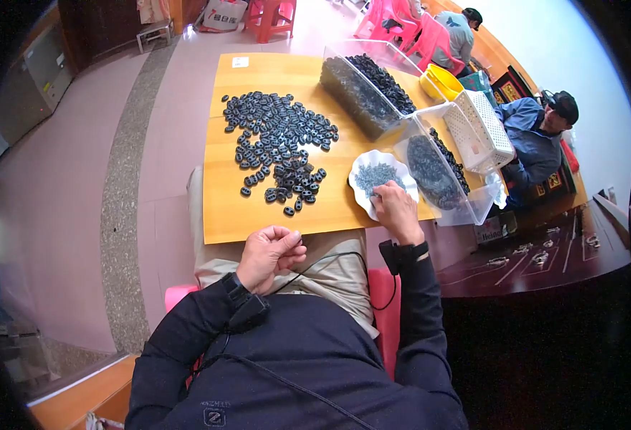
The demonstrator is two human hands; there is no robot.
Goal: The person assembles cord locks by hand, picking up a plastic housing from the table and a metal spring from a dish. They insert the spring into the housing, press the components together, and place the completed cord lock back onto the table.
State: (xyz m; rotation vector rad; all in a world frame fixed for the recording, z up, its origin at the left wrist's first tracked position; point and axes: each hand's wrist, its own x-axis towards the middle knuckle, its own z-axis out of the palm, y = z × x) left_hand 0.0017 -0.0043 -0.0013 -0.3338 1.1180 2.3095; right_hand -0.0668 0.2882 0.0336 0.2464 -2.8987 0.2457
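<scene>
My left hand is in front of the table's near edge, over my lap. Its thumb and forefinger pinch together, and what lies between them is too small to name. With fingertips drawn together, my right hand reaches into a white scalloped dish. Small grey pieces fill the dish's middle; whether the fingers have caught any is hidden. Left of the dish spreads a pile of black oval pieces with two holes each, some heaped at its near end.
Two clear plastic bins of black pieces line the right of the wooden table. Beyond them are a white perforated basket and a yellow bowl. One person sits at the right, another farther back. Cords cross my lap.
</scene>
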